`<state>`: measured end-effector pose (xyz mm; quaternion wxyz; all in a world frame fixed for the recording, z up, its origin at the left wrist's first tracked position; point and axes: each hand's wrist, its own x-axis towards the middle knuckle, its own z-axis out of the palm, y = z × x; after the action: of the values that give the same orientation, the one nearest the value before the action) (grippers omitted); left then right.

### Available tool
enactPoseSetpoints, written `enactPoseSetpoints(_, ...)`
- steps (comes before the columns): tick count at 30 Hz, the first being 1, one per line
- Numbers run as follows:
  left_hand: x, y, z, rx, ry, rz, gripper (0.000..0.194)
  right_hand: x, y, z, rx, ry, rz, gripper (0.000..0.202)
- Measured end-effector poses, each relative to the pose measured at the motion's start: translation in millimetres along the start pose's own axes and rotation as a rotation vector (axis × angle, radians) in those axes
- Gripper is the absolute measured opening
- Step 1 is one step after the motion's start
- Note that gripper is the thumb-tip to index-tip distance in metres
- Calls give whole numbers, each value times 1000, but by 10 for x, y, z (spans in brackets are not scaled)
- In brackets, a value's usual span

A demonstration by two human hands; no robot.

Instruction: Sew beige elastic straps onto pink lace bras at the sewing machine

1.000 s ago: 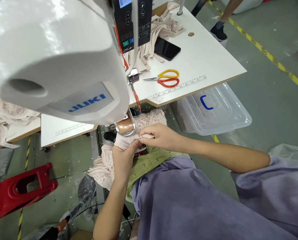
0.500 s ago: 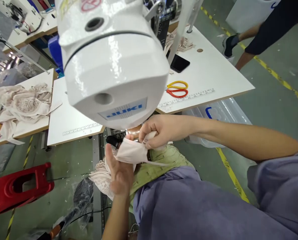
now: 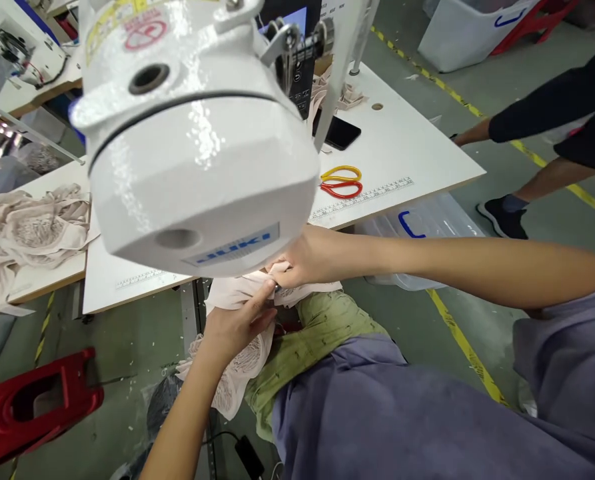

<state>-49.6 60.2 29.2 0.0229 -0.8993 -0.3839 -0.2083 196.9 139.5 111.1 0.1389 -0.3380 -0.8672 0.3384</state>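
Note:
Below the white sewing machine head (image 3: pixel 202 167), both hands are at a pale pink fabric piece (image 3: pixel 232 290). My right hand (image 3: pixel 300 260) pinches the fabric close under the machine, its fingertips partly hidden by the machine's edge. Coming from the lower left, my left hand (image 3: pixel 242 320) presses the fabric between thumb and fingers beside the right fingertips. Pale lace fabric (image 3: pixel 250 357) hangs below the left hand, next to a green cloth (image 3: pixel 322 327) on the lap. The needle area is hidden behind the machine head.
Yellow-and-red scissors (image 3: pixel 342 182) and a black phone (image 3: pixel 342 133) lie on the white table (image 3: pixel 407 147). More pale fabric (image 3: pixel 37 223) is piled at the left. A red stool (image 3: pixel 32 407) stands lower left, a clear bin (image 3: pixel 427 227) under the table. A person's legs (image 3: pixel 552 133) are at right.
My left hand has gone from open under the fabric to gripping it. The fabric is spread under the machine, with lace now hanging lower. The person at right has stepped, and the view has shifted.

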Motion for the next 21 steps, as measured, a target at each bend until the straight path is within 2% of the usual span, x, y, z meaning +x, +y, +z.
enactPoseSetpoints(2, 42, 61, -38, -38, -16, -49, 62, -54, 77, 80, -55, 66, -45, 11)
enactPoseSetpoints(5, 105, 185, -90, -120, -41, -153, 62, -152, 229, 271, -126, 347, -203, 18)
enactPoseSetpoints(7, 145, 259, -112, -133, -43, -205, 59, -191, 309, 376, -130, 479, -252, 16)
enactPoseSetpoints(9, 182, 314, -120, -138, -33, -234, 58, -190, 348, 418, -61, 501, -224, 15)
enactPoseSetpoints(12, 232, 374, -113, -164, -6, -250, 59, -147, 346, 374, 65, 421, -141, 10)
enactPoseSetpoints(15, 271, 435, -105, -153, 19, -282, 58, -137, 339, 331, 78, 389, -117, 10)
enactPoseSetpoints(17, 285, 474, -116, -118, 11, -310, 56, -166, 356, 360, 30, 447, -150, 11)
enactPoseSetpoints(21, 276, 469, -196, -93, -53, -342, 54, -233, 418, 476, -167, 584, -358, 19)
